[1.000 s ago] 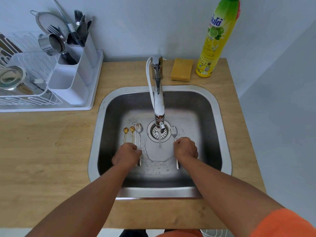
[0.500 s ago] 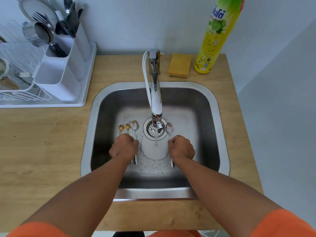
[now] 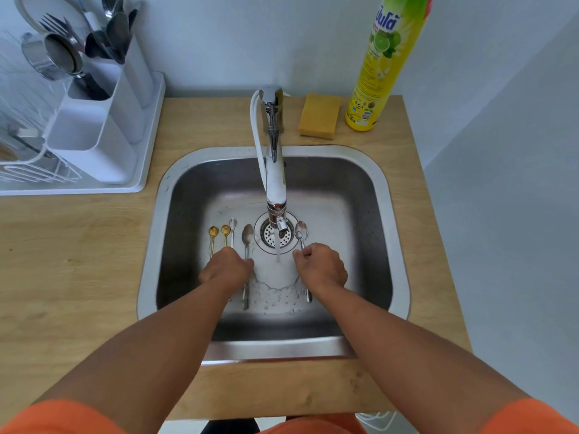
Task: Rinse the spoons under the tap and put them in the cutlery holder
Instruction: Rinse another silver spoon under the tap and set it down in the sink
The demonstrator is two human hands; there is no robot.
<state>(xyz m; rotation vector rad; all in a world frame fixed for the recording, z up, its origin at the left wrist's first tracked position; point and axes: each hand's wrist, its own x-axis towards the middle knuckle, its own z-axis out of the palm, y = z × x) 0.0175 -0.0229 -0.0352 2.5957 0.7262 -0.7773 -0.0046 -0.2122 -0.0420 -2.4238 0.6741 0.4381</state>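
Observation:
Several spoons lie on the floor of the steel sink (image 3: 398, 245). Two gold spoons (image 3: 213, 231) and a small silver spoon (image 3: 232, 223) are at the left, with a larger silver spoon (image 3: 247, 233) beside them. My left hand (image 3: 225, 269) has curled fingers over these handles and pinches the larger one. Right of the drain, my right hand (image 3: 322, 266) grips the handle of another silver spoon (image 3: 301, 230). Between my hands, the tap (image 3: 275, 183) runs water. The white cutlery holder (image 3: 94, 130) stands far left.
A white dish rack (image 3: 28, 170) with a metal strainer and cutlery sits on the wooden counter at the left. A yellow sponge (image 3: 319, 119) and a tall yellow dish soap bottle (image 3: 380, 73) stand behind the sink at the right.
Both hands stay low in the sink on the spoon handles. The larger silver spoon on the left has shifted slightly away from the small ones. My head has moved a little.

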